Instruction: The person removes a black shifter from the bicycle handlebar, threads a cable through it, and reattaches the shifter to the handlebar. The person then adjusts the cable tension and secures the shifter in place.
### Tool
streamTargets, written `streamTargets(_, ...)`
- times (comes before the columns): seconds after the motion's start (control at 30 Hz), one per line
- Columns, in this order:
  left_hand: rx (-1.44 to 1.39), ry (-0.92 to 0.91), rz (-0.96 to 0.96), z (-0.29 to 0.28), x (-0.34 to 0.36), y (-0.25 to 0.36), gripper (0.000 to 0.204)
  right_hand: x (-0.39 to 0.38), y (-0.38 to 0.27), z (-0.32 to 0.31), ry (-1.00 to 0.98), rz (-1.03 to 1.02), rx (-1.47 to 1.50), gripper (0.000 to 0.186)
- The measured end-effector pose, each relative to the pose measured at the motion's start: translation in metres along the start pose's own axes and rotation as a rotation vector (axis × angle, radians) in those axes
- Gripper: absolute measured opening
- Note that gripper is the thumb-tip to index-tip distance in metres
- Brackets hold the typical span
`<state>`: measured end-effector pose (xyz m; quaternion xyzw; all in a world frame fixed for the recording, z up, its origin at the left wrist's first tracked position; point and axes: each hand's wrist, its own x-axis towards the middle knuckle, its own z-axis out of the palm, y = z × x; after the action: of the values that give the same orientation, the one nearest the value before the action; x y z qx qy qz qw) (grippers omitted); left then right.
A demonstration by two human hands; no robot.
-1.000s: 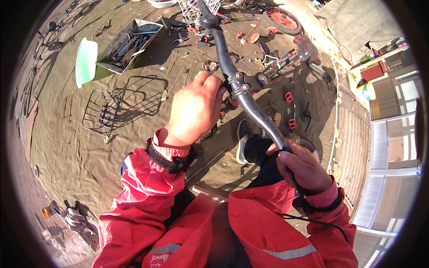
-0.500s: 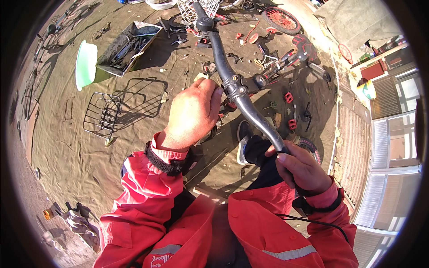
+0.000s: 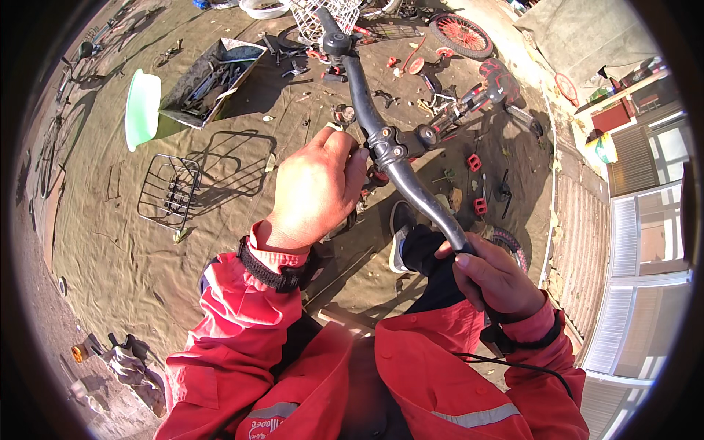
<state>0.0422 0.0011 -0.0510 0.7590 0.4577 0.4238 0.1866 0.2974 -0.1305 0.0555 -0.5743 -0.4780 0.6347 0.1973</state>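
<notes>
- The black handlebar [image 3: 422, 194] ran slantwise from the upper middle of the frame to the lower right, its clamp [image 3: 391, 144] near the centre.
- The right hand [image 3: 499, 279], right of centre, was wrapped around the handlebar's lower end with its thumb along the top; its grip matched both earlier frames.
- The left hand [image 3: 315, 183] sat just left of the clamp with fingers curled inward. What it held, if anything, could not be told, as its back hid the palm; nor was it clear whether the thumb touched the clamp.
- Compared with the first frame, the left hand had drawn slightly down and away from the clamp; since the second it had barely moved.
- The round black fitting [image 3: 336, 44] near the handlebar's upper end had dropped a little lower in the frame since the first picture.
- At the upper left, the green basin [image 3: 141, 110] also appeared slightly lower than at first, beside the tool-filled box [image 3: 192, 75].
- The wire rack [image 3: 170, 192] lay below them, and two red pedals [image 3: 474, 162] lay right of the handlebar, much as before.
</notes>
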Motion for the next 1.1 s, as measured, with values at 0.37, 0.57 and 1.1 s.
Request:
streamTargets(0.37,0.022,0.014,0.053,0.003,0.0013,-0.0025,0.011,0.001,0.0008,-0.0003,-0.015,-0.015,-0.004,0.032)
streamTargets(0.57,0.026,0.059,0.108,0.0039,0.0015,-0.0034,0.013,0.0014,0.0012,0.0009,-0.005,-0.008,-0.001,0.032)
streamTargets(1.1,-0.034,0.054,0.076,0.0035,0.0026,-0.0043,0.012,0.0016,0.0013,0.0007,-0.014,-0.028,0.015,0.03)
